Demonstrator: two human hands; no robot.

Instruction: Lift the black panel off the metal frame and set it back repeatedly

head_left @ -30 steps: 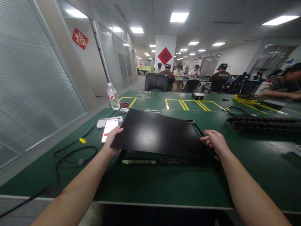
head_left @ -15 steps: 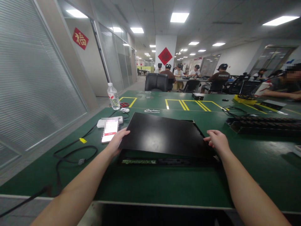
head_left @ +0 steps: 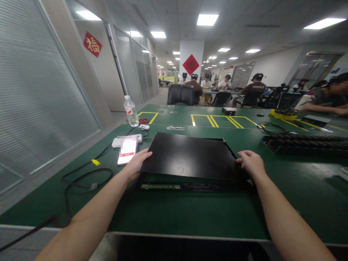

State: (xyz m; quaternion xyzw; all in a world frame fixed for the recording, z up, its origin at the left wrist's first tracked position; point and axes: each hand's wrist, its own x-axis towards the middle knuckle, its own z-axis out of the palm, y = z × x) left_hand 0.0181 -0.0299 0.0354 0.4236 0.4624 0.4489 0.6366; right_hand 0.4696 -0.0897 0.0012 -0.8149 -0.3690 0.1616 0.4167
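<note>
A black flat screen panel (head_left: 185, 154) lies tilted over a thin black frame (head_left: 201, 187), its left side raised. Along the frame's near side shows a strip of green circuit board (head_left: 160, 186). My left hand (head_left: 137, 163) is closed on the panel's left edge, thumb on top and the other fingers mostly hidden. At the right side, my right hand (head_left: 251, 164) is closed, fingers curled and pinching the frame's right edge. The panel's right edge rests close to those fingertips.
Left of the panel are a phone (head_left: 127, 152) on a white block (head_left: 115, 142), a looped black cable (head_left: 87, 170) and a water bottle (head_left: 131, 112). Red-handled scissors (head_left: 144, 120) lie behind. A long black part (head_left: 304, 145) is at right. Several people sit farther back.
The panel's left side has shifted slightly to the right and lower, and my left hand has moved with it. My right hand has stayed nearly in place.
</note>
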